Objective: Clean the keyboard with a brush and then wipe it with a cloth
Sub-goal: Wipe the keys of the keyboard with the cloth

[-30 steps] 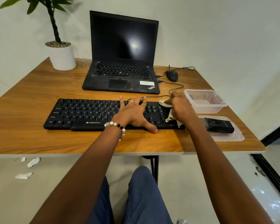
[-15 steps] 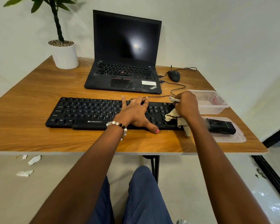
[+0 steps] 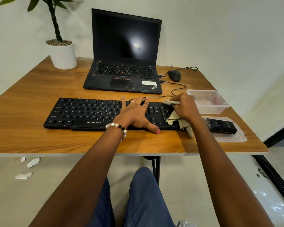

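A black Zebronics keyboard (image 3: 88, 113) lies across the near half of the wooden desk (image 3: 31, 136). My left hand (image 3: 136, 112) rests flat on its right-of-centre keys, fingers spread, thumb at the front edge. My right hand (image 3: 185, 108) grips a crumpled beige cloth (image 3: 174, 119) over the keyboard's right end; cloth tails hang past the front edge. A black brush (image 3: 221, 126) lies on a clear plastic lid (image 3: 236, 138) to the right.
An open black laptop (image 3: 125, 76) stands behind the keyboard, with a wired mouse (image 3: 175, 75) and cables to its right. A clear plastic tub (image 3: 206, 102) sits by my right hand. A potted plant (image 3: 62, 53) stands back left. Paper scraps lie on the floor.
My right hand with the cloth has lifted a little off the keyboard's right end and turned, the cloth now hanging looser. My left hand stays pressed on the keys.
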